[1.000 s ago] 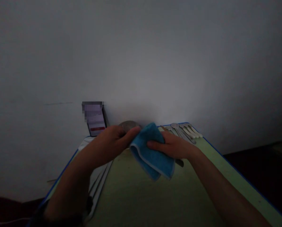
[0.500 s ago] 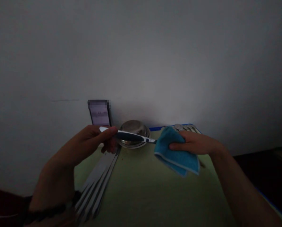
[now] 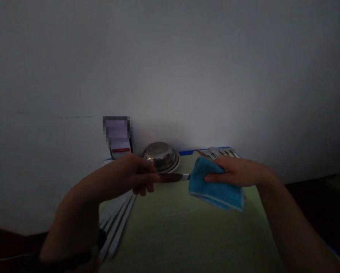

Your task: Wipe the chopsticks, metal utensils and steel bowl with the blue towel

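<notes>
My left hand (image 3: 140, 174) pinches the end of a utensil handle (image 3: 171, 177) between thumb and fingers. The handle looks dark brown here and leads into a short metal neck (image 3: 185, 176). A folded blue cloth (image 3: 215, 185) with a pale edge is gripped in my right hand (image 3: 235, 172), thumb on top. The cloth wraps the utensil's far end, so I cannot see what kind of head or blade it has. Both hands hold it level above the pale green table (image 3: 192, 235).
An upside-down metal bowl (image 3: 160, 153) rests on another dish near the wall. Several spoons and other cutlery (image 3: 215, 152) lie at the table's back right. Long pale flat strips (image 3: 120, 223) fan out under my left arm. A phone (image 3: 118, 138) leans against the wall.
My left hand has moved right, nearer the cloth, and less of the handle shows. The handle now shows a brown face instead of white and dark blue. The cloth stays wrapped around the far end.
</notes>
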Demonstrator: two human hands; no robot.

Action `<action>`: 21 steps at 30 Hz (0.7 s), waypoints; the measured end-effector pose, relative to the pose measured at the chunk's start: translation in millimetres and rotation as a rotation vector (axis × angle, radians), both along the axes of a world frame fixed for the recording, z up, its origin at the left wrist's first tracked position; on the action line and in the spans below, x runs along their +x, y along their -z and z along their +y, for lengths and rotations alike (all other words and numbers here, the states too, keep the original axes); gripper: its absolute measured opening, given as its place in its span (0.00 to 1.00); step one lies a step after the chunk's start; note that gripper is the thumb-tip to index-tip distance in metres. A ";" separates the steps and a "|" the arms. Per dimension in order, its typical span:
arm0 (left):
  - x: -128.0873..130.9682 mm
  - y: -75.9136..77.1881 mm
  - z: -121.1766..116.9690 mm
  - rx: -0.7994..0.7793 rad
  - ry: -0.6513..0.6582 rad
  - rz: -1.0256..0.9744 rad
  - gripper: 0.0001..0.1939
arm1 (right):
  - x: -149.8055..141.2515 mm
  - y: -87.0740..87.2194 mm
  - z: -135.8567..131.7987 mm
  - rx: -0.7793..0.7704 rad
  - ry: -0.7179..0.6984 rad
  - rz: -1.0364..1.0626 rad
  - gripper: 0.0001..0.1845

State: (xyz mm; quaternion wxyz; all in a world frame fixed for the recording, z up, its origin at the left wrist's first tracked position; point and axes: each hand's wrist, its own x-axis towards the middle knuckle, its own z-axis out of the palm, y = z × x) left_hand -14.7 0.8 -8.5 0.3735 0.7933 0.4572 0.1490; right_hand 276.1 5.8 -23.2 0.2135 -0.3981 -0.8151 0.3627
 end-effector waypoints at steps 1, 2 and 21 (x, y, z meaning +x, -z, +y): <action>5.3 1.0 0.2 0.011 0.012 0.006 0.11 | -4.1 1.6 1.0 0.017 -0.047 -0.050 0.13; 10.9 2.5 0.7 0.017 0.025 0.011 0.11 | -7.9 3.6 2.0 0.034 -0.094 -0.116 0.14; -9.3 18.7 21.2 0.145 -0.004 0.033 0.14 | 10.5 16.8 14.8 -0.029 -0.045 -0.206 0.20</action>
